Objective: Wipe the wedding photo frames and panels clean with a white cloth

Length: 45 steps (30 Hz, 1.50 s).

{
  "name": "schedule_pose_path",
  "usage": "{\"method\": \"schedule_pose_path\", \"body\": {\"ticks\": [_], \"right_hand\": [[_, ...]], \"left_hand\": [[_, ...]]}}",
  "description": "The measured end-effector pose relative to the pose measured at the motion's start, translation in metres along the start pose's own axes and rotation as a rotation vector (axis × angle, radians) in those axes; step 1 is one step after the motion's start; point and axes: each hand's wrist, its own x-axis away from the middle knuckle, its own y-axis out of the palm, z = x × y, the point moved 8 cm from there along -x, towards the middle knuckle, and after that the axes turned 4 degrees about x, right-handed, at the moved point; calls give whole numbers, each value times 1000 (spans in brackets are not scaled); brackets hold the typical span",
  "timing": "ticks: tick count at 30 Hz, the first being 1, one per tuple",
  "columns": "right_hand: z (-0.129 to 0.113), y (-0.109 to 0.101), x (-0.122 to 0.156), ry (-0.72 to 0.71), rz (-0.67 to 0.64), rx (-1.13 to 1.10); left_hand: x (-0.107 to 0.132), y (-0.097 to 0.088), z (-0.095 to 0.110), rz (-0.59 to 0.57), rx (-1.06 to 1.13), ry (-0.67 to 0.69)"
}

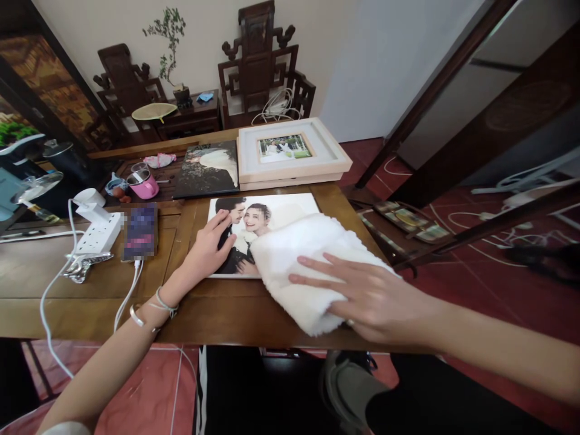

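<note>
- Your right hand (371, 296) lies palm down on a white towel (299, 260), fingers straight and spread and gripping nothing.
- Towel: folded, covering the right and near part of a large photo print (272, 211). Its near corner hangs past the print onto the table (90, 302), close to the front edge.
- Your left hand (208, 248) rests flat on the print's left part, fingers extended and close together, thumb apart. Bracelets (158, 305) sit on that wrist.
- Print: flat on the table in front of you, between both hands.
- Left of the print: a phone (139, 232) with a cable, then a white power strip (97, 232) and a metal clip (84, 266).
- Behind the print: a dark photo board (208, 169) and a white frame (290, 154) side by side, with a pink mug (144, 183) further left.
</note>
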Motion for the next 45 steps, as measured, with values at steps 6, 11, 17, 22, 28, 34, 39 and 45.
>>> {"method": "schedule_pose_path", "body": {"ticks": [6,11,17,22,28,34,39,45], "right_hand": [[91,20,-8,210,-114,10],[148,28,-21,338,-188,-12],[125,19,-16,337,-105,-44],[43,5,12,262,25,-78],[-4,-5,20,128,-5,-85],[55,12,10,150,-108,-113],[123,27,-4,271,-141,-65],[158,31,-29,340,-224,-23]], "left_hand": [[1,-1,-1,8,-1,-1],[1,-1,-2,-2,9,-17],[1,-2,-4,16,24,-8],[2,-1,-3,17,22,2],[1,1,-3,4,-1,-11],[1,0,-1,17,-7,21],[1,-1,1,9,-11,12],[1,-2,0,7,0,8]]}}
